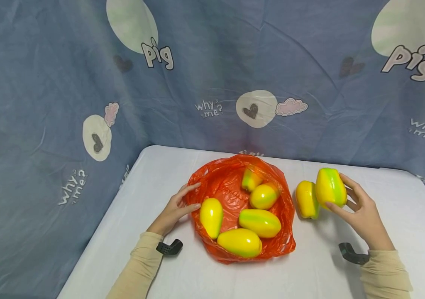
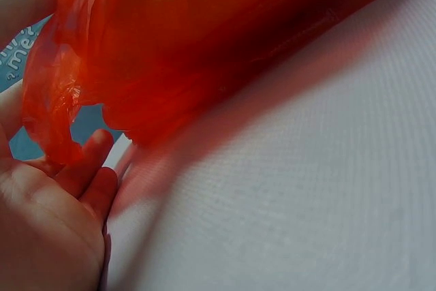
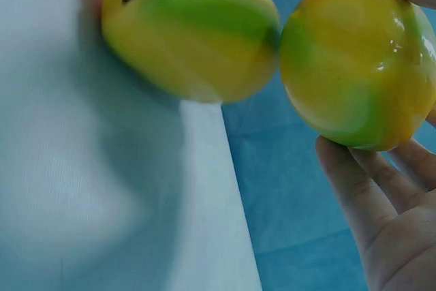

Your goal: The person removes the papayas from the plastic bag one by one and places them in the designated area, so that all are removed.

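Observation:
A red plastic bag [image 1: 231, 199] lies wide-mouthed on the table, with several shiny yellow-green papayas [image 1: 260, 223] inside. At its left rim is my left hand [image 1: 177, 209], thumb and index finger spread over the plastic. In the left wrist view, the bag's crumpled edge [image 2: 51, 100] covers part of those fingers. My right hand [image 1: 362, 211] holds a papaya [image 1: 330, 187] between thumb and fingers, to the right of the bag. Another papaya [image 1: 307, 199] appears just left of it; in the right wrist view the held papaya [image 3: 357, 66] seems to touch or overlap it.
The white tabletop [image 1: 403, 199] extends around the bag on all sides. A blue printed curtain [image 1: 212, 74] hangs behind it and along the left. Black wrist devices [image 1: 170, 247] sit beside both sleeves.

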### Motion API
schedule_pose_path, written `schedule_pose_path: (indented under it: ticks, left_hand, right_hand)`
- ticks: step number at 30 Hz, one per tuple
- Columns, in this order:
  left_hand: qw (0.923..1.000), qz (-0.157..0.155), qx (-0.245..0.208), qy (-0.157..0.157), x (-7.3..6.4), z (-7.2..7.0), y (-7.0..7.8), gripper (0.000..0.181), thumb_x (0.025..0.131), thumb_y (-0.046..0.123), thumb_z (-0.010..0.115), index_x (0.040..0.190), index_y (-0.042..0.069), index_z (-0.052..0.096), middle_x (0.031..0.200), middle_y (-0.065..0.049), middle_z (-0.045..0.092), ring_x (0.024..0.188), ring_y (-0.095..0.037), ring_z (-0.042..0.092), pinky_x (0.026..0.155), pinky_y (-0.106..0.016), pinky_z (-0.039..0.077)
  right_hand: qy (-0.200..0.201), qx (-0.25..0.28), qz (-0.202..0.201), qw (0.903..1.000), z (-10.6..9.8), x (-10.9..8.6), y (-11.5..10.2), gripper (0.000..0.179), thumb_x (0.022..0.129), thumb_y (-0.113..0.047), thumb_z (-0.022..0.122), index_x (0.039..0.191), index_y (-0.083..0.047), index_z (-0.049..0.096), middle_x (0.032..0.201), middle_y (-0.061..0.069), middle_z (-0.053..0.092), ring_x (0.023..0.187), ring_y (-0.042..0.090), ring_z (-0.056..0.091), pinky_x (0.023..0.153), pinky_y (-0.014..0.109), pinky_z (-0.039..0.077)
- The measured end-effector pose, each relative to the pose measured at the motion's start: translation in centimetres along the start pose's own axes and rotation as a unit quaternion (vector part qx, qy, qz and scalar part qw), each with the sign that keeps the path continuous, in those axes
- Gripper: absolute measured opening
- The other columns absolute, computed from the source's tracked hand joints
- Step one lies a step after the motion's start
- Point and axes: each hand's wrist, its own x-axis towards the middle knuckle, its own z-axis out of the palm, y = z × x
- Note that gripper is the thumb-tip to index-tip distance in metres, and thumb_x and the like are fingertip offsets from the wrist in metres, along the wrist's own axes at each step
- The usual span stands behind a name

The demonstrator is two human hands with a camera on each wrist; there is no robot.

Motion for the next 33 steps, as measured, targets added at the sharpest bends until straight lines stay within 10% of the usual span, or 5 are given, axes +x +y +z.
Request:
schedule_pose_path:
  ticks: [15, 25, 33]
  left_hand:
    - [1.0000, -0.007, 0.002, -0.001, 0.1, -0.1, -0.1, 0.061, 0.094, 0.025, 0.075, 0.149, 0.036, 0.052, 0.174, 0.002, 0.010, 0.163, -0.027, 0.009, 0.131, -0.053, 0.016]
    - [0.9999, -0.015, 0.004, 0.006, -0.1, -0.1, 0.1, 0.060, 0.094, 0.026, 0.075, 0.149, 0.037, 0.052, 0.175, 0.003, 0.008, 0.163, -0.027, 0.006, 0.132, -0.055, 0.014]
    - [0.9998, -0.017, 0.003, 0.006, 0.0, -0.1, 0.1, 0.061, 0.094, 0.026, 0.075, 0.149, 0.037, 0.052, 0.175, 0.002, 0.007, 0.163, -0.027, 0.004, 0.132, -0.056, 0.012]
  right_hand:
    - [-0.016, -0.018, 0.027, 0.9993, -1.2, -0.2, 1.7, 0.088, 0.093, -0.015, 0.078, 0.164, -0.021, 0.028, 0.169, -0.009, 0.030, 0.122, -0.022, 0.035, 0.090, -0.007, 0.037]
    - [-0.043, -0.053, 0.060, 0.9959, -1.2, -0.3, 2.9, 0.088, 0.094, -0.021, 0.078, 0.165, -0.017, 0.026, 0.170, 0.016, 0.028, 0.118, -0.023, 0.032, 0.087, -0.007, 0.035]
    - [-0.089, -0.069, 0.096, 0.9890, -1.2, 0.0, 3.3, 0.092, 0.094, -0.030, 0.077, 0.166, -0.016, 0.021, 0.164, 0.029, 0.029, 0.137, 0.054, 0.042, 0.080, -0.004, 0.038]
